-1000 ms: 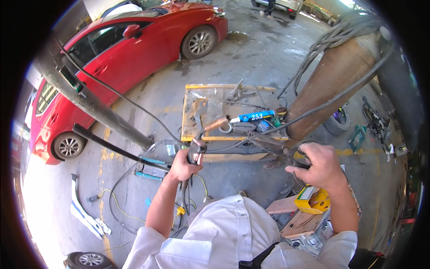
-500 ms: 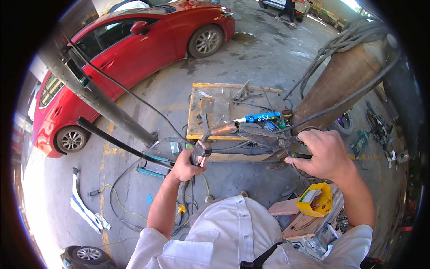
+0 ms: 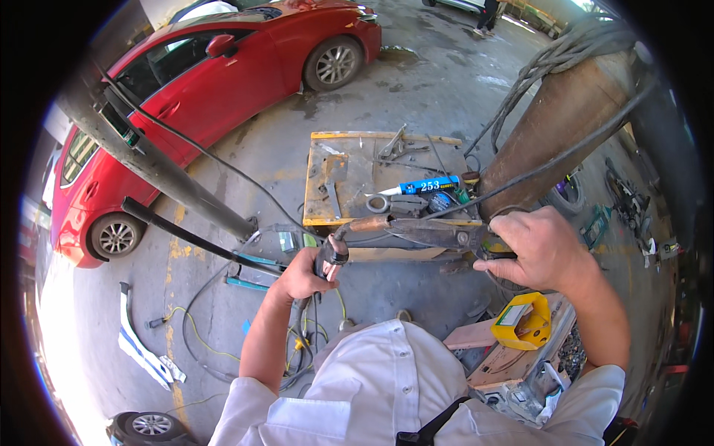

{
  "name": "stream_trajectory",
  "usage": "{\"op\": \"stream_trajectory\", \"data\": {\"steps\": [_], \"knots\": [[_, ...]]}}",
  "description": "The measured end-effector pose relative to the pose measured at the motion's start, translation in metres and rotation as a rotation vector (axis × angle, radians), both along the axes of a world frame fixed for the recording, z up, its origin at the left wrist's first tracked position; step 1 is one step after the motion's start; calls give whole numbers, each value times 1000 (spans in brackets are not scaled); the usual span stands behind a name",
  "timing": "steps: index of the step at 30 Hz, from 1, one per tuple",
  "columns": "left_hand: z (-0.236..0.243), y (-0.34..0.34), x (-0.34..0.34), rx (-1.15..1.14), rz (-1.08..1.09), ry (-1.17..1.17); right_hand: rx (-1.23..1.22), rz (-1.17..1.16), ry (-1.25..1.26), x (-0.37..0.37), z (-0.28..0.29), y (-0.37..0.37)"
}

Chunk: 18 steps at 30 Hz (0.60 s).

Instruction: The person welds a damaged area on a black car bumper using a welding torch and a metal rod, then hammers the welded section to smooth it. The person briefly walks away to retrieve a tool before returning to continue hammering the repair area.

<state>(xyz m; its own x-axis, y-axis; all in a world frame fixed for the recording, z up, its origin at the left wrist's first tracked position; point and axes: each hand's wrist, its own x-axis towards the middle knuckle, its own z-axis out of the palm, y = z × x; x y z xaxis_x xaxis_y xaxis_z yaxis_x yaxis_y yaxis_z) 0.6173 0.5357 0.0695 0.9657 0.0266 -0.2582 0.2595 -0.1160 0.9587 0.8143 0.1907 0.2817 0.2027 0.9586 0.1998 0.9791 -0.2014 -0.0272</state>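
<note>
Gripping a welding torch [image 3: 330, 262] with the left hand [image 3: 300, 275], fingers wrapped round its handle, and the right hand [image 3: 539, 247] is clenched on some dark metal snips [image 3: 439, 234]. Blades are right at the torch's coppery nozzle [image 3: 367, 224], seen against the near edge of a beat-up bench [image 3: 357, 160]. Blue tube [image 3: 430, 185] lies on that. Yellow box [image 3: 539, 324] sits lower right, red car [image 3: 256, 70] upper left.

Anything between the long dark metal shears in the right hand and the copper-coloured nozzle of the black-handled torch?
Nothing visible. The right hand holds the long dark metal shears with their tip at the copper-coloured nozzle of the black-handled torch in the left hand; whether they touch is unclear.
</note>
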Motion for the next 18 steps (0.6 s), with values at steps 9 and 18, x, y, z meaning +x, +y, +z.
{"op": "stream_trajectory", "data": {"steps": [9,18], "knots": [[-15,-24,1,-65,105,57,235,-108,834,-31,-112,2],[-34,-31,6,-16,240,-3,693,-284,1572,-71,-165,-8]]}}
